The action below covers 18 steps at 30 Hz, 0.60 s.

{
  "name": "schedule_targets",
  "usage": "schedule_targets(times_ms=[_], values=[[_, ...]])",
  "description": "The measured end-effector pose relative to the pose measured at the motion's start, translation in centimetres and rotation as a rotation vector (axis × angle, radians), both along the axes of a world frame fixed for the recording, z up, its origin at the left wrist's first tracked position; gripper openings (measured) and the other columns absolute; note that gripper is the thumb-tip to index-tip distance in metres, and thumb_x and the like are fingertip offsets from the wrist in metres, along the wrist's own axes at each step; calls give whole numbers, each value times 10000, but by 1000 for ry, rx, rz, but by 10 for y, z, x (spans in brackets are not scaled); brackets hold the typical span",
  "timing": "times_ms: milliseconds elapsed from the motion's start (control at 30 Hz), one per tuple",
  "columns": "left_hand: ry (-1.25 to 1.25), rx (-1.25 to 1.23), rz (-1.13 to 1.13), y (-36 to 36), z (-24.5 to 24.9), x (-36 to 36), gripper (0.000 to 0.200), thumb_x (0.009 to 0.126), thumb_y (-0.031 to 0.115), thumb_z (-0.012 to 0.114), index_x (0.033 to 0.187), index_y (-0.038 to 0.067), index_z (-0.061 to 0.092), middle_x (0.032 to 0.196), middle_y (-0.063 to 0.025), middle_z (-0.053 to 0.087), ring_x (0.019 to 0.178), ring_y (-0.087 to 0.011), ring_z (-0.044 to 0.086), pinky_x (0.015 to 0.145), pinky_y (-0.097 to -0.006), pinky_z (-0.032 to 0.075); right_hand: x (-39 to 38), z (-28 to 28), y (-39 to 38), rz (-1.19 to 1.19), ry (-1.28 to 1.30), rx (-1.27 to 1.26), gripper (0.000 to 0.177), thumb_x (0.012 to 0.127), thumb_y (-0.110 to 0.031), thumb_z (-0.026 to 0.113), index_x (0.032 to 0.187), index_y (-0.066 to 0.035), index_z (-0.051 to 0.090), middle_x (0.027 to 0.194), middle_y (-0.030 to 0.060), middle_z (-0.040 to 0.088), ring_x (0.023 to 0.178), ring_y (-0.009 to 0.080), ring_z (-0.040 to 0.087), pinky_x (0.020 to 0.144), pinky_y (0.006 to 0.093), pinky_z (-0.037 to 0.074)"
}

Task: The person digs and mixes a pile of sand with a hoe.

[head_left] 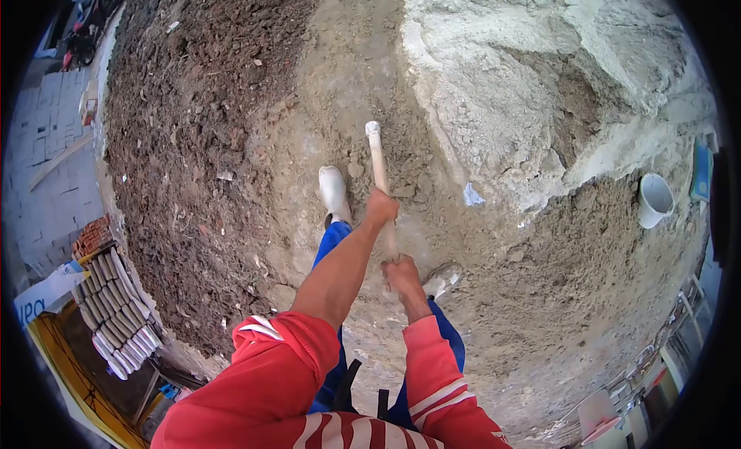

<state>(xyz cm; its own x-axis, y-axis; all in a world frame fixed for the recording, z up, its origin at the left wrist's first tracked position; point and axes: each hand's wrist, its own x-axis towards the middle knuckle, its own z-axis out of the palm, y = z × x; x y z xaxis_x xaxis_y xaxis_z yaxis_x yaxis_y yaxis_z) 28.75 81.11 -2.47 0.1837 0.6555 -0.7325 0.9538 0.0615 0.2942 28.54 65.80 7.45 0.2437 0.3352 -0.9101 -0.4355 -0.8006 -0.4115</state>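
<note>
My left hand (381,207) is wrapped round the middle of a pale wooden handle (380,171). Lower down, close to my body, my right hand (402,274) is closed on the same handle near its end. The handle points away from me over loose brown soil (409,179) and ends in a whitish head (373,128); its blade, if any, is hidden, so its exact kind cannot be told. A white boot (333,191) on my left foot stands beside the handle. My other boot (443,283) shows partly behind my right forearm.
Dark clumpy soil (201,163) spreads along the left. A large pale heap (486,86) rises at the upper right, with a white bucket (655,199) near its lower edge. Stacked sacks or rolls (116,314), bricks (93,237) and paving (46,148) lie far left. A small bluish scrap (472,194) rests on the ground.
</note>
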Motion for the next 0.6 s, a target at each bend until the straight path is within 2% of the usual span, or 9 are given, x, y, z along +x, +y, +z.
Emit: schedule_targets(times_ms=[133, 233, 300, 333, 400, 433, 467, 500, 600], values=[[-136, -226, 355, -91, 5, 33, 459, 741, 191, 707, 1035, -89, 493, 952, -242, 645, 868, -353, 662, 746, -435, 540, 73, 84, -97, -219, 388, -1, 74, 830, -71, 613, 854, -27, 558, 641, 16, 511, 485, 103, 480, 415, 263, 394], [-358, -530, 832, -160, 49, 64, 334, 752, 216, 723, 873, -54, 570, 778, -142, 614, 670, -255, 624, 575, -420, 519, 82, 173, -221, -197, 381, -93, 118, 843, -50, 614, 922, -20, 532, 666, 12, 517, 505, 99, 493, 426, 257, 403], [-330, -731, 928, -225, 66, 71, 334, 741, 210, 734, 908, -35, 581, 704, -103, 580, 604, -225, 592, 538, -399, 505, 67, 232, -329, -32, 152, -263, 196, 806, -78, 664, 906, -15, 508, 654, 33, 528, 508, 100, 502, 449, 271, 425], [-334, -817, 1094, -268, 83, 75, 327, 729, 209, 748, 901, -22, 593, 702, -103, 583, 598, -216, 590, 531, -381, 503, 60, 253, -388, 31, 79, -334, 264, 758, -108, 700, 895, -9, 498, 627, 49, 516, 504, 129, 515, 460, 304, 438], [-293, -1090, 1136, -360, 120, 63, 281, 739, 198, 753, 876, -3, 612, 720, -94, 603, 607, -215, 597, 557, -374, 513, 42, 281, -504, 546, -446, -327, 217, 717, -89, 644, 848, 2, 497, 612, 187, 573, 490, 318, 585, 480, 408, 466], [-269, -1140, 1151, -393, 140, 54, 237, 752, 184, 755, 856, 9, 634, 732, -83, 619, 611, -209, 604, 560, -365, 514, 40, 303, -525, 484, -355, -504, 220, 702, -99, 627, 848, 0, 495, 634, 242, 587, 569, 440, 593, 528, 481, 477], [-154, -1088, 1112, -429, 144, 47, 213, 755, 181, 761, 833, 18, 648, 727, -82, 629, 599, -200, 610, 552, -350, 514, 33, 312, -558, 599, -511, -509, 206, 711, -99, 629, 841, -16, 491, 621, 226, 593, 608, 458, 604, 549, 509, 482], [-146, -1102, 1133, -442, 156, 40, 217, 754, 182, 761, 835, 14, 650, 720, -81, 631, 592, -197, 611, 544, -345, 509, 29, 334, -579, 805, -496, -606, 606, 798, -267, 669, 1274, 57, 481, 777, 238, 667, 791, 419, 656, 719, 505, 523], [-148, -1076, 1133, -417, 169, 20, 224, 753, 183, 761, 830, 4, 651, 705, -79, 634, 575, -188, 610, 527, -336, 495, 20, 327, -568, 819, -349, -717, 666, 793, -272, 667, 1329, 42, 428, 708, 208, 663, 765, 422, 654, 730, 505, 522]])
